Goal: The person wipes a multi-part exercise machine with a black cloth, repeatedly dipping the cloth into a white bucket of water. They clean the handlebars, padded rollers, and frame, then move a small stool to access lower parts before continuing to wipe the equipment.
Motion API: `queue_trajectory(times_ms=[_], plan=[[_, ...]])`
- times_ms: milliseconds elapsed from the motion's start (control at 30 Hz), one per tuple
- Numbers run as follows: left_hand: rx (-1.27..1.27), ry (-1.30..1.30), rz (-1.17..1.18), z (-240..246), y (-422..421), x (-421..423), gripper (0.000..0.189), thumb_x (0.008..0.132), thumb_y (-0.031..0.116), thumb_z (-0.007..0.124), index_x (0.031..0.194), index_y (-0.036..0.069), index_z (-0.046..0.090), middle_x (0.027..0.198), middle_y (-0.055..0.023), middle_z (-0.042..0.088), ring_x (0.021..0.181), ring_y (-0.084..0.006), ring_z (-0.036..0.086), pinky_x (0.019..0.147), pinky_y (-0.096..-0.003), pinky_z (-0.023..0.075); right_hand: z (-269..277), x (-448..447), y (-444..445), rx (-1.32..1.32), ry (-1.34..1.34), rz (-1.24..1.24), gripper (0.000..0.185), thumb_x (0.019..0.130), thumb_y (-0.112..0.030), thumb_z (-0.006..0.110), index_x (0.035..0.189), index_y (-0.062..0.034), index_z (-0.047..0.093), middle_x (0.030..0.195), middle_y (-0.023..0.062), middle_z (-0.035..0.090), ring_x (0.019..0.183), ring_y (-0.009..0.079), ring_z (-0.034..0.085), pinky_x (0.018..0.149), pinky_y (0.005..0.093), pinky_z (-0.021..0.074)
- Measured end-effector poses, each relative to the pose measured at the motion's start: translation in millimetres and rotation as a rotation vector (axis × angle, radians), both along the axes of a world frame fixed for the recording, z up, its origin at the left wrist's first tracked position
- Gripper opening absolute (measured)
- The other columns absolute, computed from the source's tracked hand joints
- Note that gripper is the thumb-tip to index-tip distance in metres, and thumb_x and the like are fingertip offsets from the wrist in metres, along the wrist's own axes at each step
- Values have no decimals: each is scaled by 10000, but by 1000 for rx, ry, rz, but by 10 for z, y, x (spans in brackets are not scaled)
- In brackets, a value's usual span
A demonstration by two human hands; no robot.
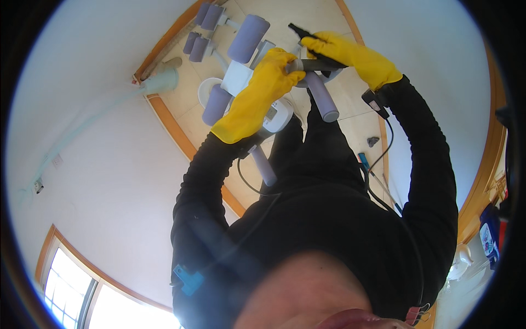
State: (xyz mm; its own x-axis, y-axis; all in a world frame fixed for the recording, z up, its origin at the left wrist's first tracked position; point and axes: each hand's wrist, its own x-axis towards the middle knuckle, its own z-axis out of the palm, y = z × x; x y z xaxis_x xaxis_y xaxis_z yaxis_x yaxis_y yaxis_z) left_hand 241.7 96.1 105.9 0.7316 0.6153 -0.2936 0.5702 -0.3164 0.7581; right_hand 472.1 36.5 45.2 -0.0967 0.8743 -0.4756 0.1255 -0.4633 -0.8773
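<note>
Both of my hands wear yellow rubber gloves. My left hand (283,68) has its fingers closed around the pale end of a dark tube (318,65) on a piece of exercise equipment. My right hand (328,45) is closed on a slim black item (299,30), just above that tube; its kind is unclear. The equipment has lilac foam rollers (248,39), one (322,97) below the tube, and a white-and-grey console (279,116) near my left wrist. A white pad (237,78) lies beside my left glove.
White walls with wooden skirting (172,123) border the tiled floor (185,94) on both sides. A pale green cylindrical object (162,80) is near the left corner. A dark scrubbing pad or rag (372,142) and a long-handled tool (380,181) lie by the right wall. Cables hang from both wrists.
</note>
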Motion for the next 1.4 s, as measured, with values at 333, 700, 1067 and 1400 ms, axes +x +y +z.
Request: queue_trajectory(times_ms=[333, 700, 1067, 1400], plan=[[-712, -110, 426, 115, 59, -56, 282, 935, 191, 757, 1039, -37, 630, 844, -106, 683, 669, -189, 701, 652, -266, 525, -391, -14, -628, 148, 793, -886, 493, 1078, -446, 507, 1313, -13, 514, 1174, 125, 665, 1073, 240, 645, 973, 315, 507], [-688, 4, 321, 101, 42, 25, 314, 932, 190, 770, 1087, -45, 630, 845, -121, 709, 655, -184, 691, 648, -258, 553, -369, -615, -447, 126, 462, -575, 353, 885, -136, 740, 1212, -49, 640, 1021, 59, 685, 929, 170, 664, 814, 302, 536], [-402, 39, 224, 303, -53, 53, 468, 892, 398, 789, 1104, -4, 677, 832, -82, 708, 703, -143, 672, 644, -300, 517, -163, -361, -269, 491, -381, -361, 438, 845, -99, 710, 1274, -58, 628, 1163, 175, 687, 1079, 402, 638, 941, 429, 510], [-219, 104, 169, 42, -115, 375, 643, 828, 486, 834, 1189, -1, 619, 877, -116, 714, 751, -212, 704, 647, -334, 554, 39, -314, -232, 671, -332, -328, 501, 853, -25, 672, 1346, -73, 598, 1197, 98, 662, 1067, 313, 651, 979, 366, 514]])
